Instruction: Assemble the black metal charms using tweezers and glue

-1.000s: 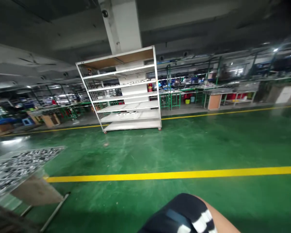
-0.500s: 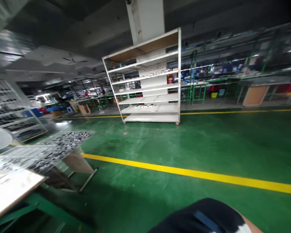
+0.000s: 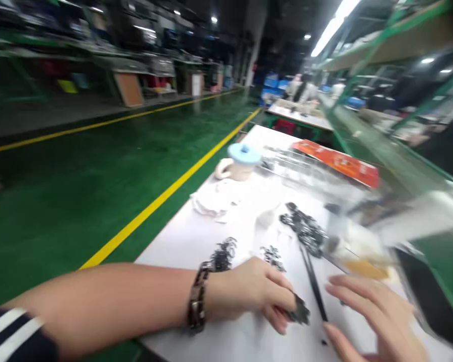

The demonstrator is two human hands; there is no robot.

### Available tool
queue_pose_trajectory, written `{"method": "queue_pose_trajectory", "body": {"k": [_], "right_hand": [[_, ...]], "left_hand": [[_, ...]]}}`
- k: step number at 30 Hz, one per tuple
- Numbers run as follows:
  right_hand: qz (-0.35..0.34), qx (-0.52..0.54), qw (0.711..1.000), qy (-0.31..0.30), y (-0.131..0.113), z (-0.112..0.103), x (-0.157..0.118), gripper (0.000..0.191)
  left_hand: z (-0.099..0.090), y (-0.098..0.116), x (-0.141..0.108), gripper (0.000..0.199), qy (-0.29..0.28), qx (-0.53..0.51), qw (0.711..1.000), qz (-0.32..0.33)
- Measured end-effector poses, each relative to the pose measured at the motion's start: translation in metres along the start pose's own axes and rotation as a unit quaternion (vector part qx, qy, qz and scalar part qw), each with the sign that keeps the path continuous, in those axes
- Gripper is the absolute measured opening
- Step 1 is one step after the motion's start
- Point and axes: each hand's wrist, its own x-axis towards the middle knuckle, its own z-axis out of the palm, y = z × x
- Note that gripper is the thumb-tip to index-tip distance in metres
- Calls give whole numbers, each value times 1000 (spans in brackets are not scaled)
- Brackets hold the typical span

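My left hand (image 3: pixel 254 291), with a dark linked bracelet (image 3: pixel 198 296) at the wrist, reaches across the white tabletop (image 3: pixel 173 256). Its fingers are curled together on a clump of small black parts (image 3: pixel 300 310), blurred by motion. To the right, my right hand (image 3: pixel 379 317) has its fingers apart and nothing visible in them. Between the hands lie slim black tweezers (image 3: pixel 314 284). Beyond them are a large heap of black ring-like parts (image 3: pixel 305 231) and two smaller heaps, one behind my left wrist (image 3: pixel 223 255) and one past my knuckles (image 3: pixel 273 256).
A mug with a light blue lid (image 3: pixel 244 154) stands near the left table edge, by a crumpled white cloth (image 3: pixel 217 198). Farther back lies an orange-red sheet (image 3: pixel 340 162). Clear plastic bags (image 3: pixel 357 246) sit at right. Green floor with a yellow line (image 3: pixel 173 188) runs along the left.
My view has swung right, from the aisle and white shelf rack to the worktable. Both hands have come into view over the table.
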Motion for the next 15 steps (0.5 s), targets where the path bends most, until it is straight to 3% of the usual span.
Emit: {"method": "queue_pose_trajectory", "body": {"k": [4, 15], "right_hand": [[18, -24, 998, -59, -3, 0, -2, 35], [64, 46, 995, -64, -15, 9, -1, 26]], "left_hand": [[-5, 2, 3, 4, -31, 37, 999, 16], [-2, 3, 2, 7, -33, 39, 999, 19]]}}
